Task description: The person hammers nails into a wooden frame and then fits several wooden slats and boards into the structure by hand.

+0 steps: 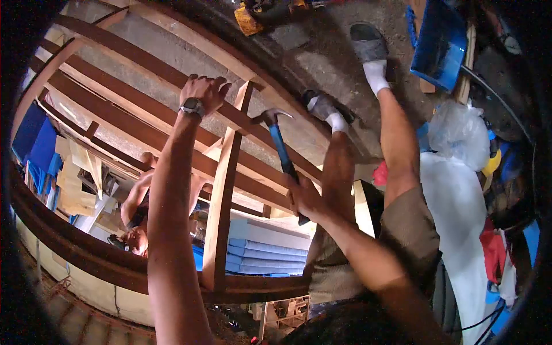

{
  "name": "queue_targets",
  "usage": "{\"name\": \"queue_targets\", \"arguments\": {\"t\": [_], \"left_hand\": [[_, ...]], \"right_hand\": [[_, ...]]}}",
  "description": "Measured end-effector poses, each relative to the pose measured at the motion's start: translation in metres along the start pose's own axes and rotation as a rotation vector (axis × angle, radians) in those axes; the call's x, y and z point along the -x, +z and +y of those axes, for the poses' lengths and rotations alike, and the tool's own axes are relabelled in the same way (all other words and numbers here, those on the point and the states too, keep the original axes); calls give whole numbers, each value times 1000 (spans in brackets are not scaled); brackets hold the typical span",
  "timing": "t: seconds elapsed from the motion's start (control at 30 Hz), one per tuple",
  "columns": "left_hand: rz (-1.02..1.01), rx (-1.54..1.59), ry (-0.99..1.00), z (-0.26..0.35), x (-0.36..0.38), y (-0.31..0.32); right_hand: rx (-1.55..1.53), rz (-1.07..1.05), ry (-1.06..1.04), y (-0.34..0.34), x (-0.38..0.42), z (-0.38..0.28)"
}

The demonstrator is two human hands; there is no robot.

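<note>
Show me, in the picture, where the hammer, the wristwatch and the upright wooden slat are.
hammer (281,146): head view, on its blue handle below the metal head.
wristwatch (192,106): head view, on the watch face at the left wrist.
upright wooden slat (221,201): head view, on its middle stretch.

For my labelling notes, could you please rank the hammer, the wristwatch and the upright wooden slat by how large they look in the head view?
1. Upright wooden slat
2. Hammer, in the right hand
3. Wristwatch, by the left hand
</note>
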State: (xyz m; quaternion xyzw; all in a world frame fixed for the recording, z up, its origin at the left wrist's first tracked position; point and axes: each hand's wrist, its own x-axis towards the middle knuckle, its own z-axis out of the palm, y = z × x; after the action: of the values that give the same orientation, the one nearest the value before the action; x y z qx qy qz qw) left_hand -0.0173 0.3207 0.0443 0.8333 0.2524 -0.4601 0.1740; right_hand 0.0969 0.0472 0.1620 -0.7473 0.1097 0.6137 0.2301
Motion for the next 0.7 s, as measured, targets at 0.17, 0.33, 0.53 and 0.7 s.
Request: {"name": "queue_targets", "arguments": {"t": [0.17, 0.33, 0.53, 0.7], "left_hand": [[28, 5, -27, 5, 7, -1], [25, 7, 13, -1, 4, 7], [46, 5, 14, 0, 1, 4], [45, 23, 36, -7, 5, 14]], "right_hand": [[-319, -81, 122, -36, -20, -38], [-202, 17, -121, -12, -21, 3], [-534, -72, 247, -39, -20, -40], [526, 412, -519, 4, 13, -39]]}}
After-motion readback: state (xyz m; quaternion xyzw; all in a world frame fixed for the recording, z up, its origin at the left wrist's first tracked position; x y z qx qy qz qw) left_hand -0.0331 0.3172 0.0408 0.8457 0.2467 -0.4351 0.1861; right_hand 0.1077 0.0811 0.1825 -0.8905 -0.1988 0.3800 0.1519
